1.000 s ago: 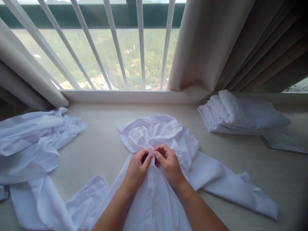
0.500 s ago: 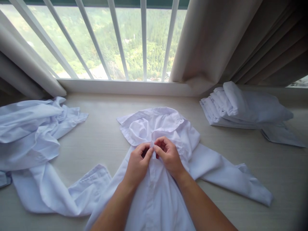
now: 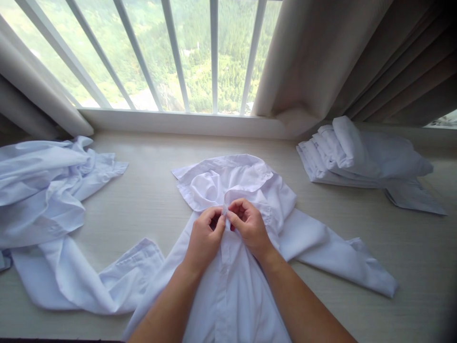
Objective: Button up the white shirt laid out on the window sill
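Both hands, left hand and right hand, pinch the placket just below the collar of the white cotton shirt spread on the pale bench; lower placket already looks closed, while the crumpled white shirts lie unfolded and a folded white stack sits done.

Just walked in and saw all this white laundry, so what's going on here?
A person has a white shirt laid flat on a pale surface by the window. Their left hand and right hand pinch its front opening just below the collar. A rumpled heap of white clothing lies to the left, and a folded stack sits to the right.
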